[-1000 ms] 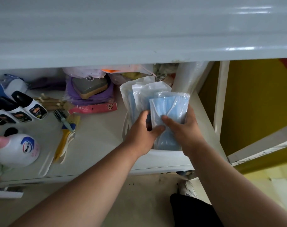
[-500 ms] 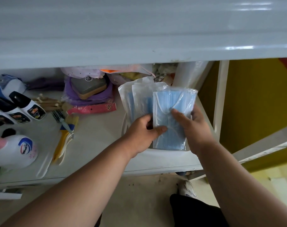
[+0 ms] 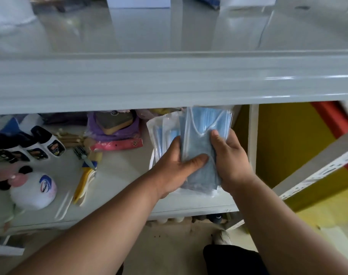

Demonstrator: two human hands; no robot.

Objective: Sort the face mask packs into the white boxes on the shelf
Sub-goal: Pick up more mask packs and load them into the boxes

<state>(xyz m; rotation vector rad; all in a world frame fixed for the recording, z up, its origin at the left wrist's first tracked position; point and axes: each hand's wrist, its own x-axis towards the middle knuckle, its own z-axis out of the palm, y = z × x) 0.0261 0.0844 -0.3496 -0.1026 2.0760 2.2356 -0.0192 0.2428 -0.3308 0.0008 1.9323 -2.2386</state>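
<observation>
A clear pack of blue face masks [image 3: 200,133] stands upright at the right end of the lower shelf [image 3: 119,175], held between both hands. My left hand [image 3: 175,167] grips its lower left edge, thumb across the front. My right hand [image 3: 228,155] holds its right side. More mask packs [image 3: 161,133] stand just behind and to the left, partly hidden by my left hand. White boxes [image 3: 138,2] show at the top of the frame on the upper shelf [image 3: 169,82]; only their bottoms are visible.
The lower shelf carries a purple bag [image 3: 113,128], a pink packet [image 3: 117,144], black-and-white bottles [image 3: 48,141], a white round bottle [image 3: 35,190], and yellow brushes [image 3: 85,175]. A shelf post [image 3: 253,135] stands right of my hands. Floor and a shoe [image 3: 222,238] lie below.
The front mask pack has been lifted higher between both hands, its top now at the upper shelf's edge. The view tilted up, showing the upper shelf's top and the white boxes.
</observation>
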